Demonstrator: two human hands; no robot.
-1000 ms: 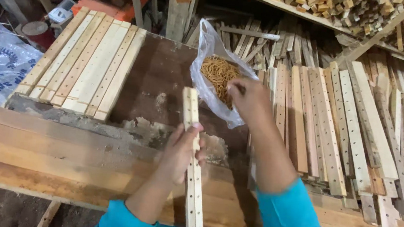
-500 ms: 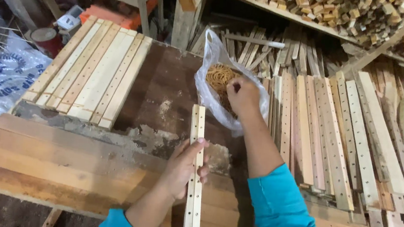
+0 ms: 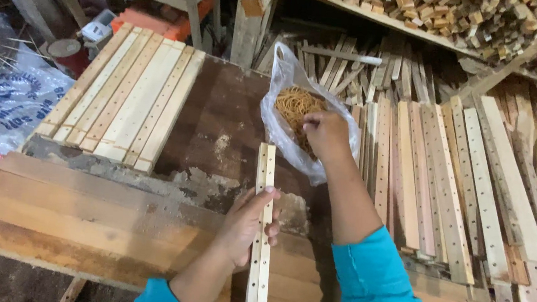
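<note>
My left hand [image 3: 246, 223] grips a pair of thin wooden slats with drilled holes [image 3: 267, 170], held together and lying lengthwise on the brown workbench [image 3: 219, 121]. My right hand [image 3: 325, 134] reaches into a clear plastic bag [image 3: 281, 74] that holds a mass of tan rubber bands [image 3: 292, 102]; its fingers are inside the bag's mouth and what they pinch is hidden. Both arms wear teal sleeves.
A row of pale slats [image 3: 124, 99] lies on the bench at the left. Many more drilled slats [image 3: 460, 181] are stacked at the right. A shelf of wood offcuts [image 3: 436, 13] runs along the back. A printed plastic sack [image 3: 0, 108] lies on the floor, left.
The slat pair has shifted slightly right and away from me under my left hand. My right hand has stayed at the bag of rubber bands, fingers dipping deeper in.
</note>
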